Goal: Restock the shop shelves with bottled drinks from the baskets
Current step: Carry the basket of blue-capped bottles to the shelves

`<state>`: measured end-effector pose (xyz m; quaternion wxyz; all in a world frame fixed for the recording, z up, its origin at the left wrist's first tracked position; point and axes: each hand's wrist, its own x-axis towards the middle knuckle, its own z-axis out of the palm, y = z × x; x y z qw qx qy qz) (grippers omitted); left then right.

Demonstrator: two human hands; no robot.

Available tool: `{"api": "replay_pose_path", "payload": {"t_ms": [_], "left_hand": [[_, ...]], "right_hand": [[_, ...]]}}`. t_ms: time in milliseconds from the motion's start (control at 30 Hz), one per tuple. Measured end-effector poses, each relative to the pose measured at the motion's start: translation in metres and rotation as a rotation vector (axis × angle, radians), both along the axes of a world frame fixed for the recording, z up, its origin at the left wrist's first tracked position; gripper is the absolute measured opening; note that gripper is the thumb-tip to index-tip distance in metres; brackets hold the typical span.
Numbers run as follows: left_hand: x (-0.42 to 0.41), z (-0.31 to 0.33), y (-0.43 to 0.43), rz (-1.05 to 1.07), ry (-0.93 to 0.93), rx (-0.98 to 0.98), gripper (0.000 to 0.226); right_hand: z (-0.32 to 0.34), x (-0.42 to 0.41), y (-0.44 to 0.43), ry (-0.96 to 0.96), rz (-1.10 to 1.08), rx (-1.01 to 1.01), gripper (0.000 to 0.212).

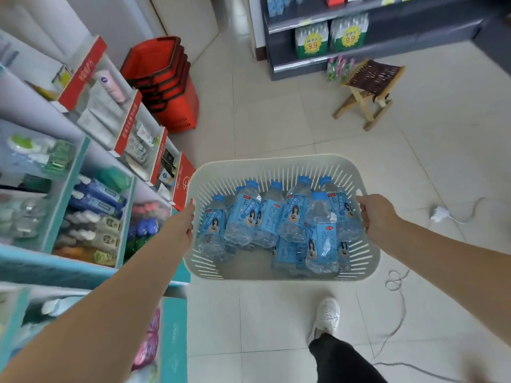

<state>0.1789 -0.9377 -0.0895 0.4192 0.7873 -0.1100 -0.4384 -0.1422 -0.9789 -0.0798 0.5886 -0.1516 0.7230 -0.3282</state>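
A pale slatted plastic basket (276, 163) hangs in front of me above the tiled floor. Several water bottles (293, 214) with blue caps and blue labels lie inside it, leaning on one another. My left hand (185, 217) grips the basket's left rim. My right hand (377, 214) grips the right rim by the handle slot. A dark shelf unit (392, 26) at the far right holds shrink-wrapped packs of water (330, 37) with yellow 9.9 price tags.
Shelves of toiletries and packets (91, 172) run along the left, close to my left arm. A stack of red shopping baskets (166, 81) stands behind them. A small wooden folding stool (369, 89) sits by the dark shelf. A white cable (398, 305) trails across the floor at right.
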Motion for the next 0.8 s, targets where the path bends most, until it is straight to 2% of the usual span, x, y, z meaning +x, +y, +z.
{"api": "replay_pose_path", "payload": {"t_ms": [133,333,800], "left_hand": [[-0.007,-0.001,-0.072,-0.013,0.033,0.027,0.035],[-0.015,0.004,-0.167,-0.023,0.096,-0.004,0.037],[0.035,0.003,-0.443,-0.108,0.119,0.077,0.033]], "right_hand": [[0.005,-0.013,-0.076,0.082,0.027,-0.028,0.038],[0.021,-0.019,-0.162,0.003,-0.056,-0.053,0.033],[0.027,0.044,-0.404,0.009,-0.196,-0.014,0.037]]}}
